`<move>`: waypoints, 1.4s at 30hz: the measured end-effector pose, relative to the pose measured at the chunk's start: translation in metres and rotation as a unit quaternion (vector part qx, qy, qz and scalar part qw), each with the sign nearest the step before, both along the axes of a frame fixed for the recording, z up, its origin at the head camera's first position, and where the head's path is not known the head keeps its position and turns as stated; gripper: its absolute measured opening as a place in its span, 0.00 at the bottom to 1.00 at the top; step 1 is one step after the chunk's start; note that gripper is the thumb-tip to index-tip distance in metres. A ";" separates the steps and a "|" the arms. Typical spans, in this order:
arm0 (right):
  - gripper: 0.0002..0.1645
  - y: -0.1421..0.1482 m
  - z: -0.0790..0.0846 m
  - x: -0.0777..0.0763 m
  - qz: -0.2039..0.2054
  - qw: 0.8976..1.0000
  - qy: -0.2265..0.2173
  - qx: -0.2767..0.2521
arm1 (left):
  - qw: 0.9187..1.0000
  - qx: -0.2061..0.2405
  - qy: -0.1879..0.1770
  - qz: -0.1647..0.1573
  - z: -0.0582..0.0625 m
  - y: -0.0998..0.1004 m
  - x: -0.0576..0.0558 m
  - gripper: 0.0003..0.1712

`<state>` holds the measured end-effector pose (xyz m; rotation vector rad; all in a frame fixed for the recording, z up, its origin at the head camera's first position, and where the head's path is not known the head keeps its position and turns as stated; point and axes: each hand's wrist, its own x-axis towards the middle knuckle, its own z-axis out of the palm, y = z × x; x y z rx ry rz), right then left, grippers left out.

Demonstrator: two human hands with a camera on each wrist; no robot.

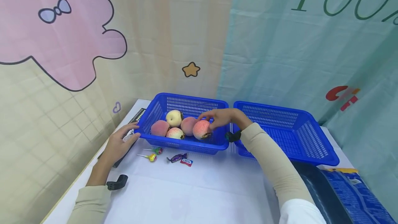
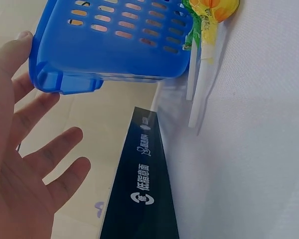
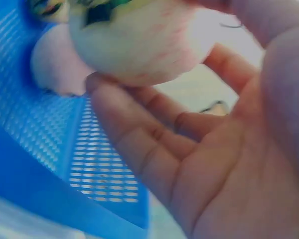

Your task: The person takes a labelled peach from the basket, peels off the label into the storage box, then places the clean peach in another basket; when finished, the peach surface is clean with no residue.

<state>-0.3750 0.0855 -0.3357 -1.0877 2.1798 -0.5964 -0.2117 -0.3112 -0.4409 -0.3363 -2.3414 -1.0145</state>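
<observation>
Peach (image 1: pixel 202 129) cupped in right hand (image 1: pixel 220 117) at the near-divide end of a blue basket

Red-speckled and nearly round, with no clear long axis, the peach lies at the right end of the left basket (image 1: pixel 183 143), just left of the right hand's palm, while the right basket (image 1: pixel 312 141) stands on the opposite side of that hand, just past the paired rims. The right hand is by far the nearer of the two, its fingers and thumb curled round the fruit; whether the peach touches the basket floor is hard to tell. A pink peach (image 1: pixel 188 126) sits just beside it, with three more fruits (image 1: pixel 174 118) farther left. The left hand (image 1: pixel 120 144), well apart at the basket's left end, touches the rim with its thumb and nearest fingers, the others spread loose and holding nothing. Below that hand, in the left wrist view, runs a dark box (image 2: pixel 142 184) with pale lettering; two lollipops (image 1: pixel 152 157) lie on the white tabletop (image 1: pixel 174 193) in front of the basket
</observation>
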 end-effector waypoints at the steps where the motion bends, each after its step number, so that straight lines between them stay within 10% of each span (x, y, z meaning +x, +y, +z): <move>1: 0.33 0.009 0.007 0.003 -0.018 0.999 -0.006 -0.031 | 1.000 0.007 -0.001 -0.003 0.000 0.001 -0.001 0.17; 8: 0.31 0.063 0.028 0.066 -0.108 0.978 -0.058 -0.170 | 1.000 0.022 -0.016 0.007 -0.004 0.000 -0.001 0.18; 17: 0.32 0.101 -0.026 0.152 -0.187 0.953 -0.200 -0.129 | 0.999 0.032 -0.027 0.012 -0.007 -0.002 -0.001 0.19; 30: 0.26 0.105 -0.078 0.160 -0.213 0.941 -0.258 -0.051 | 0.998 0.053 -0.024 -0.005 -0.010 -0.003 -0.004 0.19; 42: 0.10 0.099 -0.078 0.174 -0.176 0.975 -0.050 -0.123 | 0.998 0.055 -0.013 -0.009 -0.012 -0.003 -0.006 0.18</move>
